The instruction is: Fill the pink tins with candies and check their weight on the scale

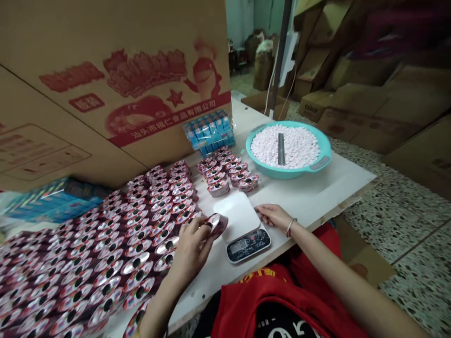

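My left hand (pixel 193 245) is closed around a small shiny pink-and-silver container (pixel 217 222), held just left of a white digital scale (pixel 243 225). My right hand (pixel 274 216) lies on the white tabletop (pixel 310 197) at the scale's right edge, fingers curled loosely, nothing visible in them. Rows of the same small containers (pixel 105 253) cover the table to my left. A second small group of them (pixel 229 173) sits beyond the scale. A teal basin (pixel 324 152) filled with white tablets, with a grey tube (pixel 281 149) lying on them, stands at the far right.
A large cardboard box with red print (pixel 116 70) leans over the back left of the table. Blue packets (pixel 211 131) lie by it, and more blue packs (pixel 52 199) at the left. Cardboard cartons (pixel 369 94) are stacked on the terrazzo floor to the right.
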### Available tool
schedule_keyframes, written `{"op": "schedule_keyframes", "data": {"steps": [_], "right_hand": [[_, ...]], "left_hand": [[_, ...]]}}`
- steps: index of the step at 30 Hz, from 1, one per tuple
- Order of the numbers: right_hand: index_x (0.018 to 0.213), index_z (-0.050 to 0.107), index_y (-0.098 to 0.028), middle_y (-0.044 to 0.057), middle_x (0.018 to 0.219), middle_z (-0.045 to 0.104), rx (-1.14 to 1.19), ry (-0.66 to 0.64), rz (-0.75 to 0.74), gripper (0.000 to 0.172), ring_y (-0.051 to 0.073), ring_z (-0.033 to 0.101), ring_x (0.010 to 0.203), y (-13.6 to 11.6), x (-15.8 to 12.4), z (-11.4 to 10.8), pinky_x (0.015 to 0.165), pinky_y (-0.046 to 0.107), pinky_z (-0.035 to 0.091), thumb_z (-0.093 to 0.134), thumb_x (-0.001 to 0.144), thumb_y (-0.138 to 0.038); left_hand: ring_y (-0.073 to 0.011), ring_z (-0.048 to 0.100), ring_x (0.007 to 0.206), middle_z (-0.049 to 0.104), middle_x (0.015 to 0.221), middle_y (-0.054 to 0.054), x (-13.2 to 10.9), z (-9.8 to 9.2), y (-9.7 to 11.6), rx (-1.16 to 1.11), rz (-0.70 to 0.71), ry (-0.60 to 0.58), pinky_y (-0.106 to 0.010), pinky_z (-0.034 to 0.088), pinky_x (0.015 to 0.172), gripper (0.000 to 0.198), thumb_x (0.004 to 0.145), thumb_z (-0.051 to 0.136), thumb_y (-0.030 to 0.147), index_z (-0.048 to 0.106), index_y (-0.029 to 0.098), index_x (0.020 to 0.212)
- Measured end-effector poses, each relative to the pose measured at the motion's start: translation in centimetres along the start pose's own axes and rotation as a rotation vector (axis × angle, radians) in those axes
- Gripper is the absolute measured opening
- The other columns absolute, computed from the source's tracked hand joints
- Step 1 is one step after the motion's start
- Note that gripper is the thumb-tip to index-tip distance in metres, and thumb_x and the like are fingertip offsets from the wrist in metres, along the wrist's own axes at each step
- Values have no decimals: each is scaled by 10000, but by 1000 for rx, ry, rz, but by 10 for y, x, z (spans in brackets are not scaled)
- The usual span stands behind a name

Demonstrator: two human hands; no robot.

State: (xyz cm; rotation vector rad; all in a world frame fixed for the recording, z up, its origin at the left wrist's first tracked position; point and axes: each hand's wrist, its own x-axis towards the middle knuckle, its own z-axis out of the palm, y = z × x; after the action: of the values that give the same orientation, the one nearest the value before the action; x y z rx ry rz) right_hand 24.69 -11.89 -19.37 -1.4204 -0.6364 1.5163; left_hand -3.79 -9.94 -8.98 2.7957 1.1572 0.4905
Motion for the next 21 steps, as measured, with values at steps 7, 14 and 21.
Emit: {"op": "schedule_keyframes", "data": {"steps": [7, 14, 21], "right_hand": [[722, 633, -138, -33, 500, 515, -143, 4, 8, 219, 49, 360, 387, -1, 2, 2, 378, 196, 191, 619, 794, -345], [742, 646, -130, -42, 497, 521, -139, -30, 27, 108, 39, 343, 385, -2, 3, -4, 394, 185, 200, 602, 788, -218], [716, 650, -121, -47, 506, 514, -139, -71, -20, 99, 29, 341, 406, -1, -3, -8, 405, 178, 192, 625, 758, -207]], "left_hand": [[-207, 602, 1011, 628, 1126, -80, 62, 38, 22, -56, 98, -64, -355, 453, 828, 115, 895, 535, 262, 609, 204, 961], [-224, 642, 936, 662, 1029, -110, 2, 43, 15, -218, -293, 35, -389, 513, 849, 328, 899, 442, 266, 556, 167, 1190], [-139, 642, 634, 666, 779, -38, -34, 81, 19, -864, -664, -202, -275, 545, 603, 393, 842, 410, 226, 562, 125, 1190]]}}
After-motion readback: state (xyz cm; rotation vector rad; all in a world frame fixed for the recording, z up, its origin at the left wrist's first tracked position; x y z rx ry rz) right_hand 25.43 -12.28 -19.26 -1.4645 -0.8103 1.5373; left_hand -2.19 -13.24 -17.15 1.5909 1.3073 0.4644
